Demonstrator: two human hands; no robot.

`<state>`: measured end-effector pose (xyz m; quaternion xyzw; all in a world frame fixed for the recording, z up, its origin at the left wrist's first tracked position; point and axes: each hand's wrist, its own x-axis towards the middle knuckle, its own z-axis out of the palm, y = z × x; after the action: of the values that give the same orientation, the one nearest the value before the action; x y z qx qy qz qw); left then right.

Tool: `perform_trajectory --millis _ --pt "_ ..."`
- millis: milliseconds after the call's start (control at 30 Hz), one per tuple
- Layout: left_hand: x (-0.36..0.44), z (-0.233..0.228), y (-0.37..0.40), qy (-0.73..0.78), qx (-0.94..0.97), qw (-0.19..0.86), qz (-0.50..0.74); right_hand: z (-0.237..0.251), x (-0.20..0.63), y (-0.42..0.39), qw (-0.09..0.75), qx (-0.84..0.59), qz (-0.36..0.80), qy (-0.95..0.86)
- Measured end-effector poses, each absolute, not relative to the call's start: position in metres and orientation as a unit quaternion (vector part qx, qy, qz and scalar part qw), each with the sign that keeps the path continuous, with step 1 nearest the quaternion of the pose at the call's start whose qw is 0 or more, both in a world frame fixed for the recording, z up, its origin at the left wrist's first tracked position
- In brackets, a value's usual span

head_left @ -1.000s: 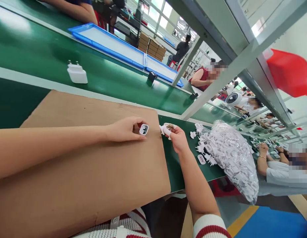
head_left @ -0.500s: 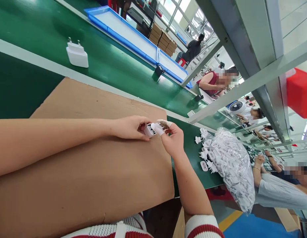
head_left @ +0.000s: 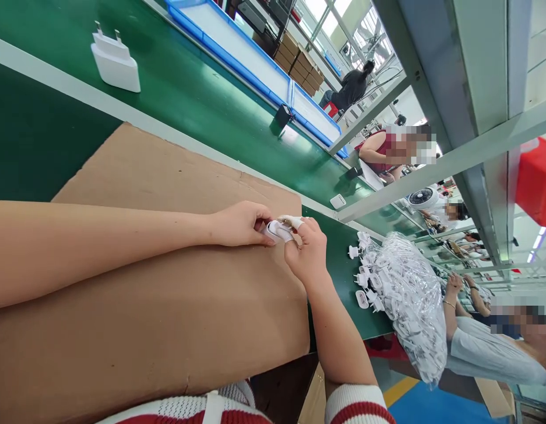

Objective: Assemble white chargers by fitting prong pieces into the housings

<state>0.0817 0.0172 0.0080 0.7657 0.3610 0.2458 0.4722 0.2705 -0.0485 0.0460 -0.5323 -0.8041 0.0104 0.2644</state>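
Observation:
Over the cardboard sheet [head_left: 176, 294], my left hand [head_left: 242, 224] is closed around a small white charger housing [head_left: 271, 231], thumb and fingers on its sides. My right hand [head_left: 307, 244] wears white covers on its thumb and forefinger and pinches a white plug cap at the housing's right end. The two parts touch there; fingers hide most of the cap, and I cannot tell whether it is seated. To the right, several loose white plug caps [head_left: 362, 277] spill beside a clear plastic bag [head_left: 409, 300] packed with more.
A white charger with two pins [head_left: 116, 59] stands on the green belt [head_left: 202, 112]. Blue-edged trays [head_left: 237, 53] line its far side, with a small black block [head_left: 283, 115] nearby. A metal frame post [head_left: 432, 171] slants across the right. Co-workers sit farther along the line.
My right hand has brought the cap against the housing, covering the open end that showed before. The housing has turned slightly. The pinned charger on the belt appears farther left and higher as the view shifts.

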Motion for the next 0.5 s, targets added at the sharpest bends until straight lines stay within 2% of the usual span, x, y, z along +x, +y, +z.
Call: perform_trajectory --millis 100,333,500 --pt "0.0813 0.0086 0.0171 0.363 0.762 0.477 0.243 0.0454 0.2701 -0.0497 0.276 -0.532 0.0 -0.8" --pt "0.0812 0.0104 0.016 0.369 0.768 0.462 0.246 0.0433 0.2691 -0.0458 0.246 -0.524 -0.006 -0.815" --pt "0.0817 0.0111 0.0139 0.374 0.76 0.469 0.25 0.0447 0.2637 -0.0453 0.214 -0.573 -0.012 -0.791"
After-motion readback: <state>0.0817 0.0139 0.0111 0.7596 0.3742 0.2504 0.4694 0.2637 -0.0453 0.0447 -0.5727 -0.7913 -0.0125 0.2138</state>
